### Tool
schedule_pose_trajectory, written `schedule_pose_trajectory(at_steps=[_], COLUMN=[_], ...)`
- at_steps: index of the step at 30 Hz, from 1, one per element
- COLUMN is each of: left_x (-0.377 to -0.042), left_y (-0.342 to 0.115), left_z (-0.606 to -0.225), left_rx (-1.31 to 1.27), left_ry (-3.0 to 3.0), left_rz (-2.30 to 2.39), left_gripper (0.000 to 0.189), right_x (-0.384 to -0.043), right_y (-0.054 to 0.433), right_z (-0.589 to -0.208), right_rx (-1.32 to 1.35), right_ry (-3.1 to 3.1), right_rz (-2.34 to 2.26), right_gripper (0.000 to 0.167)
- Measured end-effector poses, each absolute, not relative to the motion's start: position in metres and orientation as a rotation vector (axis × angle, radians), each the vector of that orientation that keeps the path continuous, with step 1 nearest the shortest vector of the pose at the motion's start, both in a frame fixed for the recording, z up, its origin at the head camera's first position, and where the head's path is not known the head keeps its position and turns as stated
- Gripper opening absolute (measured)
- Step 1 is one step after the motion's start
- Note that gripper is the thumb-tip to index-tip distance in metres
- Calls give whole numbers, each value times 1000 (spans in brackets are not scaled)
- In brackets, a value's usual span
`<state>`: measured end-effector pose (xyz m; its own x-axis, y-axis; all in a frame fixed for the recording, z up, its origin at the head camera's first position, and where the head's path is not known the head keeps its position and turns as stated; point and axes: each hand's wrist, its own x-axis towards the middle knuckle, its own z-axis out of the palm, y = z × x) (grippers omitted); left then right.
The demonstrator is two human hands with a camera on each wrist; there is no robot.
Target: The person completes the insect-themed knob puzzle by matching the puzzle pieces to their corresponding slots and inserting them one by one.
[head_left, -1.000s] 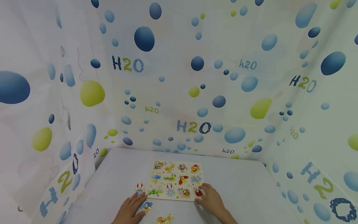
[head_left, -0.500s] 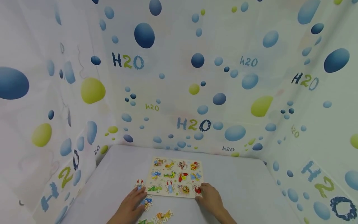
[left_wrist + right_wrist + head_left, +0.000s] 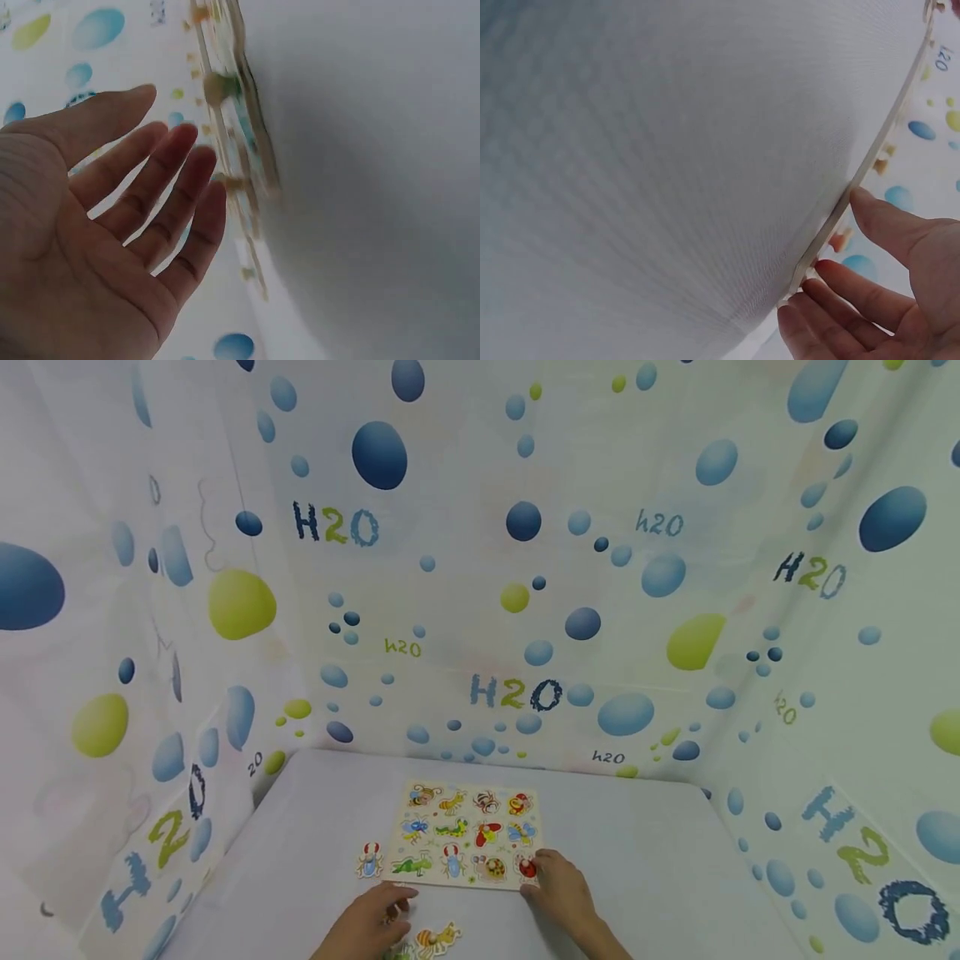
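My left hand (image 3: 365,922) hovers by the board's near left corner, fingers loosely bent with nothing held. In the left wrist view its palm and spread fingers (image 3: 202,214) show, with wooden knobs (image 3: 219,88) just past the fingertips. My right hand (image 3: 564,893) holds the near right corner of the wooden knob puzzle board (image 3: 495,885), beside a red ladybird piece (image 3: 527,867). In the right wrist view, thumb and fingers meet the board's edge (image 3: 877,150). Loose pieces lie near the left hand: a striped yellow insect (image 3: 437,939) and a partly hidden green one (image 3: 402,952).
A loose beetle piece (image 3: 369,861) with red pincers lies left of the board. Several insect pictures with knobs fill the board in rows. The white table (image 3: 637,852) is enclosed by hanging sheets (image 3: 450,610) printed with blue and green drops.
My left hand has lifted off the beetle and blue insect pieces and drawn right and nearer to me. The beetle piece is now uncovered. My right hand stays at the board's corner.
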<state>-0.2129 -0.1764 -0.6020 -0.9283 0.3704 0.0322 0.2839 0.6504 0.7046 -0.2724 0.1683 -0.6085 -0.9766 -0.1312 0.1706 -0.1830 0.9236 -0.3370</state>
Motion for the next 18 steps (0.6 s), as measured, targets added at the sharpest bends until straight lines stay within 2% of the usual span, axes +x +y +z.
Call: schedule_pose_trajectory(at_steps=[11,18], left_x=[-217,-218], left_y=[-146,-134], left_z=[-607,-609], left_rx=[794,748], left_ry=[2385,2365], left_rz=[1152,1168], left_gripper=[16,10], right_x=[-276,-277], right_y=[168,168], right_z=[-608,-610], right_rx=[263,231], right_ry=[-2944,-2963], right_rz=[528,513], right_gripper=[47,46])
